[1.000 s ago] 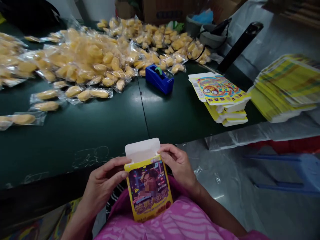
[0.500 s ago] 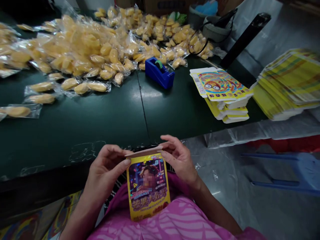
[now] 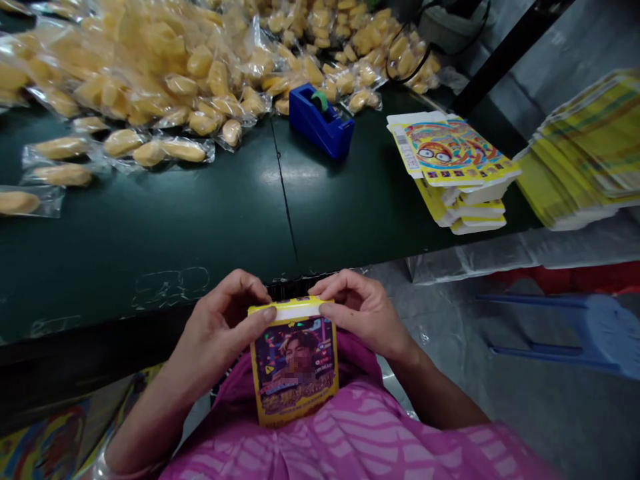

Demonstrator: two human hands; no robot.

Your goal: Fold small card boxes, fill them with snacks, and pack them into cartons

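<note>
A yellow printed carton rests upright against the pink clothing at my lap, its picture side facing me. My left hand grips the carton's top left corner, thumb on the front face. At the top right corner my right hand pinches in the same way. Between the two thumbs runs the folded top flap, with a white strip along its edge. The fingers behind the carton are partly hidden.
On the dark green table lies a large heap of wrapped yellow pieces. A blue tape dispenser stands mid-table. Flat cartons are piled to the right, beside a taller yellow stack. A blue stool is on the floor.
The carton's top flap has tipped over toward me, showing its yellow top and white edge. Both thumbs have moved onto that edge. The view has dipped slightly.
</note>
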